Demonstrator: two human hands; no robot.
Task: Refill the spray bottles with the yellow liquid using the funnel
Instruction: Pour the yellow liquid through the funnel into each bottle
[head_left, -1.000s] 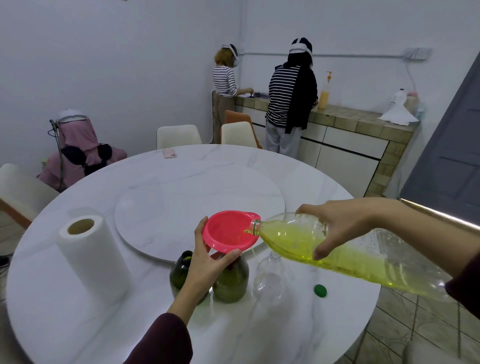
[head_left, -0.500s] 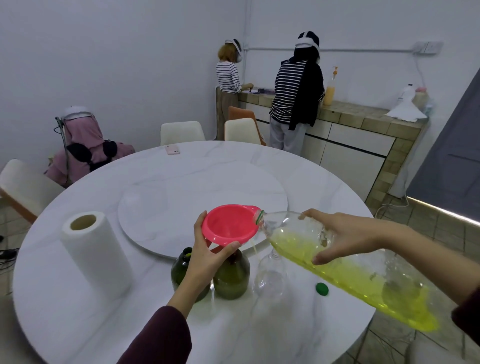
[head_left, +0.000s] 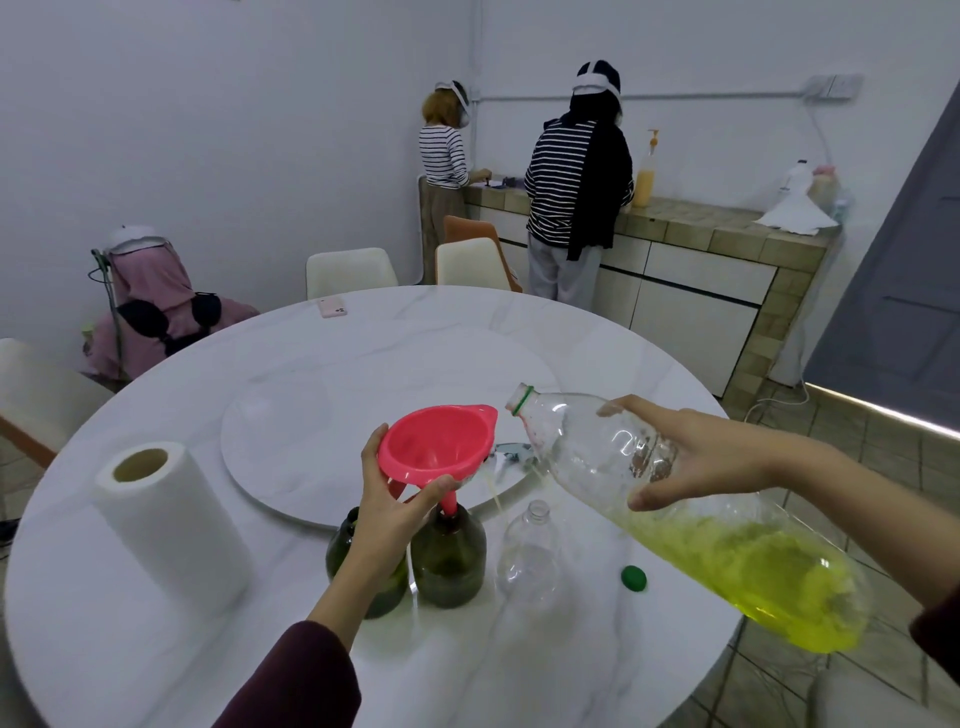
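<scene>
Left hand (head_left: 387, 512): grip holding red funnel (head_left: 436, 448) in 1 green bottle (head_left: 449, 561). Right hand (head_left: 691, 460): grip clasping plastic bottle (head_left: 597, 447), mouth raised, yellow liquid (head_left: 753, 577) pooling low.

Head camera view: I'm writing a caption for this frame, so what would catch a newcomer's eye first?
The bright pink plastic funnel, near the round white marble table's front edge, with its spout in a dark green glass bottle and the left hand gripping it. Beside it, the right hand holds a big clear plastic bottle tilted mouth-up, vivid yellow liquid pooled at its base.
</scene>
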